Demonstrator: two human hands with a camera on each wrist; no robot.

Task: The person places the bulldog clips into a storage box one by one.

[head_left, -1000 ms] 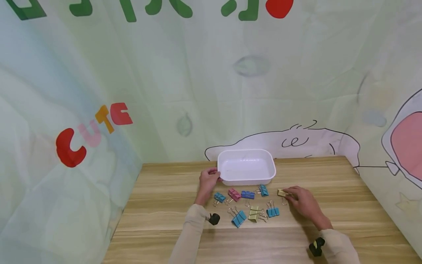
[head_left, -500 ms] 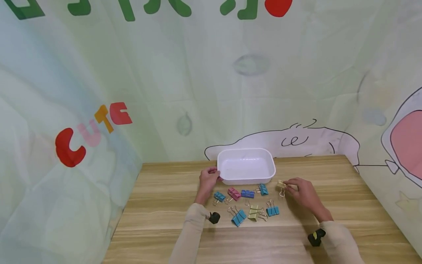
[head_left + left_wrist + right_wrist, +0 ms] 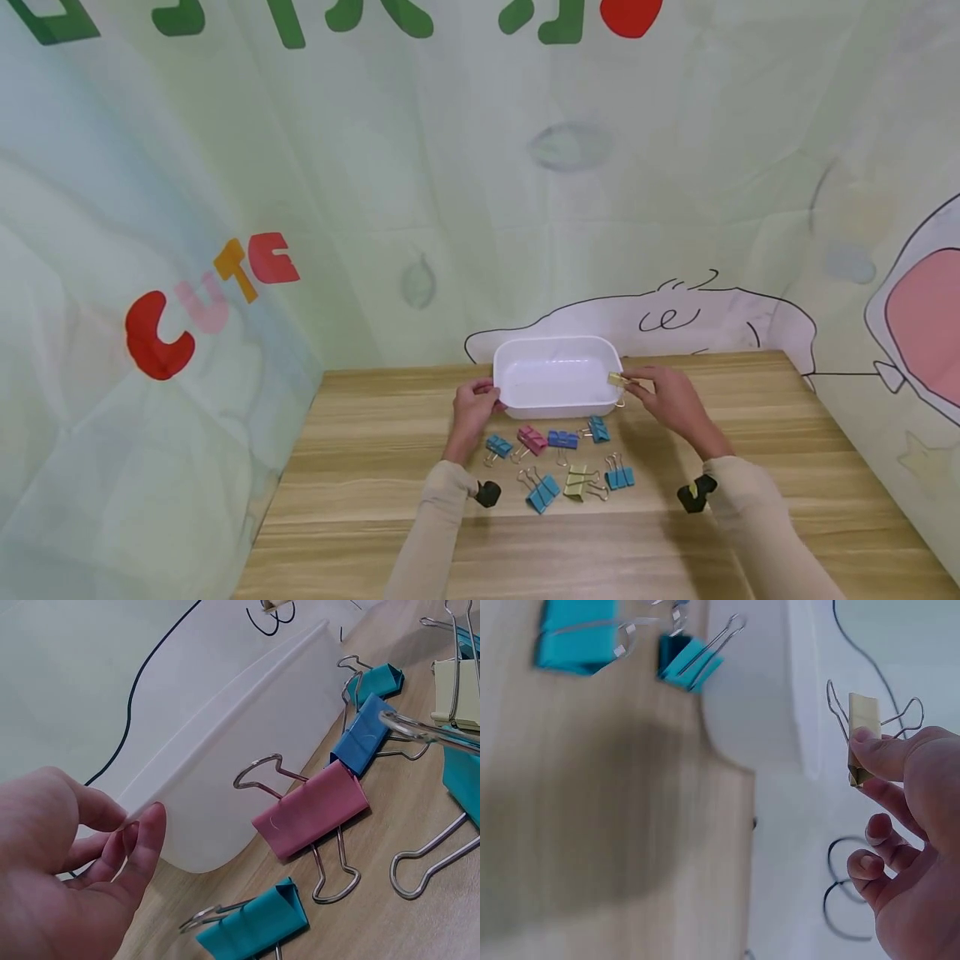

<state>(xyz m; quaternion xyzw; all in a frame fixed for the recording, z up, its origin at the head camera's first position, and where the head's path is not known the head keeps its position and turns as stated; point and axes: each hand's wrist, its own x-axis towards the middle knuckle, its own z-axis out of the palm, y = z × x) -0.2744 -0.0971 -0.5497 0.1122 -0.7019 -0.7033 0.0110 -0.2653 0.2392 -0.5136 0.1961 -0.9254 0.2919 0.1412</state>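
Observation:
My left hand [image 3: 474, 410] pinches the rim of a white plastic tub [image 3: 558, 412] at its left end; the left wrist view shows thumb and fingers on the rim [image 3: 225, 727]. At the tub's right end, my right hand [image 3: 671, 402] pinches a yellow binder clip [image 3: 864, 733] between thumb and fingers. Both wire handles of that clip stick out, and in the head view it overlaps the tub's right rim. Closest to my left hand lie a teal binder clip [image 3: 255, 922] and a pink binder clip [image 3: 311, 810].
In front of the tub lie a blue binder clip [image 3: 562, 440], a yellow-green binder clip [image 3: 577, 483] and several teal binder clips [image 3: 542, 494] on the wooden table [image 3: 375, 467]. A printed cloth backdrop [image 3: 390, 250] rises behind the table's far edge.
My right hand has lifted the yellow binder clip off the table and carried it up and left to the tub's right rim. The left hand stays on the tub.

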